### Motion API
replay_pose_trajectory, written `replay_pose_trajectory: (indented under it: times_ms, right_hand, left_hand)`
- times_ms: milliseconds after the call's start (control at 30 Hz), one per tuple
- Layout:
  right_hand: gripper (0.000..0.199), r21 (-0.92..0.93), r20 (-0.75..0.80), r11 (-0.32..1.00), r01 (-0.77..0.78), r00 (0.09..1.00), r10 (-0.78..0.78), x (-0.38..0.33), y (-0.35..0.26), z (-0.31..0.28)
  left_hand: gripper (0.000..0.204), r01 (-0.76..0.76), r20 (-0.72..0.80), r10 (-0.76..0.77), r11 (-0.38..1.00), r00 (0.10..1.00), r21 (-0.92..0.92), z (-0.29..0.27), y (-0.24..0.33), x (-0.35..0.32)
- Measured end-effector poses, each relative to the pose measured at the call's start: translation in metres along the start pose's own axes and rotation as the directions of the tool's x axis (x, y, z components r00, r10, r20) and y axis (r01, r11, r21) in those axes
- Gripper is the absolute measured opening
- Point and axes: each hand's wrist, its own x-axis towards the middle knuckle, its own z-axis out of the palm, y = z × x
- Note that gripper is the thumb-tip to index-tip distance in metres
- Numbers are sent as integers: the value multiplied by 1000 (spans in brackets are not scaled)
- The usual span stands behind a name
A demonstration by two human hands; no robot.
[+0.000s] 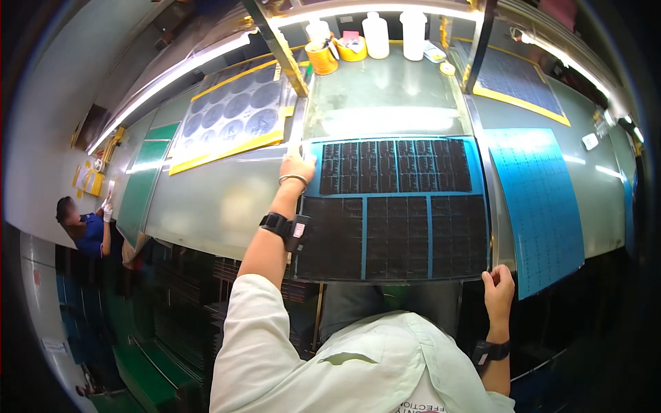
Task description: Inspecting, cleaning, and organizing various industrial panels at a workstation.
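Observation:
A blue sheet printed with black grid blocks (397, 165) lies in front of me, its near edge close to my body. My left hand (297, 166) is at its upper left edge, thumb over the border and fingers along the side. At the near right corner my right hand (498, 281) is closed in a pinch on the sheet's edge. Both wrists carry black straps with a small device. A plain blue sheet with faint printed rows (540, 206) lies to the right, its near end hanging past the table edge.
Left of me, a sheet with dark circles (231, 113) lies on the glass-topped table (213, 206). White bottles (376, 36) and orange tape rolls (321, 59) stand at the back. Metal posts (277, 47) rise beside the work area. Another person (91, 230) works at far left.

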Motion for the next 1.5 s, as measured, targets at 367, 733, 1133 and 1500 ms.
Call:
replay_pose_trajectory:
  times_ms: [367,733,1133,1500]
  right_hand:
    - [19,8,23,1000,-20,1000,20,3,-6,1]
    - [52,-320,5,913,252,964,-265,7,-39,-13]
    - [42,-570,156,647,506,840,-519,239,-40,62]
    - [43,-517,62,667,536,801,-595,259,-55,84]
  left_hand:
    - [38,-70,213,-12,925,977,375,-7,16,12]
    - [34,-141,213,56,902,975,408,-6,11,20]
    - [38,-293,-145,418,806,897,514,30,6,0]
    - [47,-261,-91,337,849,937,458,21,-2,-3]
